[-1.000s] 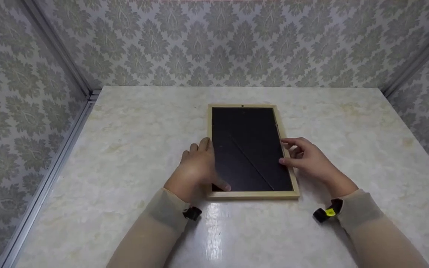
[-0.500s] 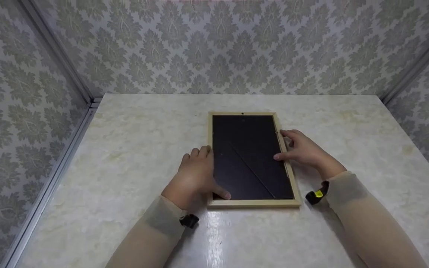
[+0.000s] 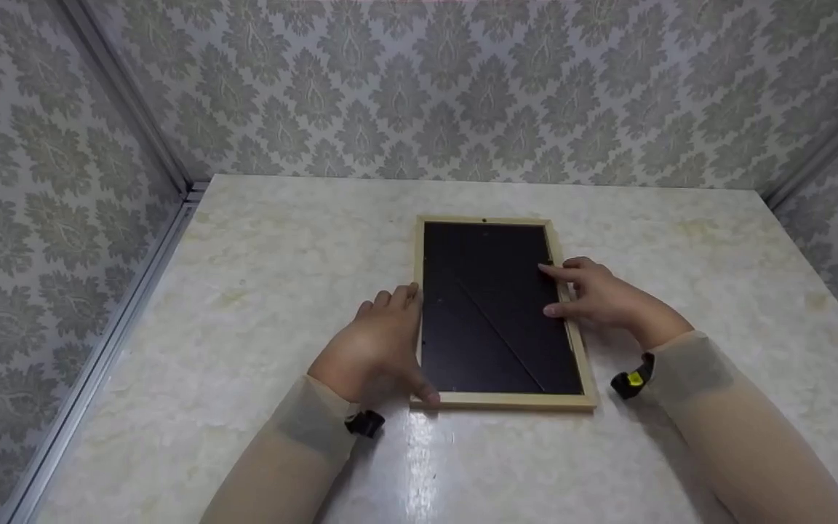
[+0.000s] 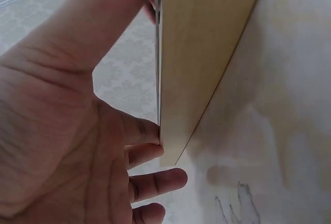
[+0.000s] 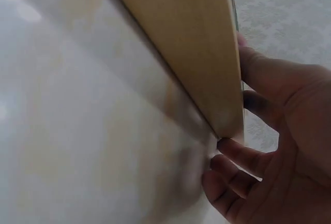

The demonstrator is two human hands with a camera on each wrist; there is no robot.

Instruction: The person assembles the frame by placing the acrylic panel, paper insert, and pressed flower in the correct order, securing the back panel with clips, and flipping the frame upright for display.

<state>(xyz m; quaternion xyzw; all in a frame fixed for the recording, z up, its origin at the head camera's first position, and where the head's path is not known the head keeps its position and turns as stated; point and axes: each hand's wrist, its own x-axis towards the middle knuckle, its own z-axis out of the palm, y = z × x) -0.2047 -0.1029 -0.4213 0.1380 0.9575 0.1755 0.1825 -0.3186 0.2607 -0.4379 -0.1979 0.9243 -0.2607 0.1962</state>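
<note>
A picture frame with a light wooden border lies flat on the table, its black backing facing up. A thin diagonal line crosses that backing. My left hand rests along the left side, thumb on the near left corner and fingers at the edge. In the left wrist view, two fingertips touch the frame's edge. On the other side, my right hand has its thumb and index finger over the black backing. Its other fingers sit low beside the wooden side in the right wrist view.
The pale marbled table extends around the frame. Patterned wall panels stand behind and at both sides, with a metal rail along the left. A black wrist device sits on the right wrist, another on the left.
My right index finger has moved from the frame's right side onto the black backing. My left thumb has slid from the backing to the near wooden border. The head view has shifted slightly.
</note>
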